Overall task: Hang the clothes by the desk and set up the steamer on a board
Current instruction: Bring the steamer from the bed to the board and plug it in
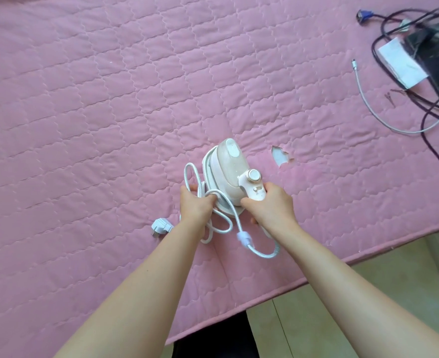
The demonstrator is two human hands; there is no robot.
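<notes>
**Now, steamer and cord in hand, lifting it clear**

Right now my right hand (pixel 268 206) is wrapped round the handle of the steamer (pixel 227 174), fingers curled under and thumb over the top just below the gold-rimmed dial (pixel 252 175). My left hand (pixel 197 202) grips a bundle of the white braided cord (pixel 223 223), fingers closed through its loops. The steamer sits a little below the middle of the frame, on or just above the pink quilted cover (pixel 97 99); I cannot tell whether its base touches.

To do this well, I judge I should keep the handle grip firm and gather the slack, because one long loop trails toward the lower right and the plug (pixel 161 226) lies loose on the cover, just left of my left wrist. Left dangling, it could snag or swing as I carry the steamer to a board.

Its long axis runs from the handle at lower right up to the rounded nose at upper left, tilted only slightly off vertical in the frame. The nose points away from me.

A torn patch (pixel 280 156) in the cover lies just right of it.
</notes>
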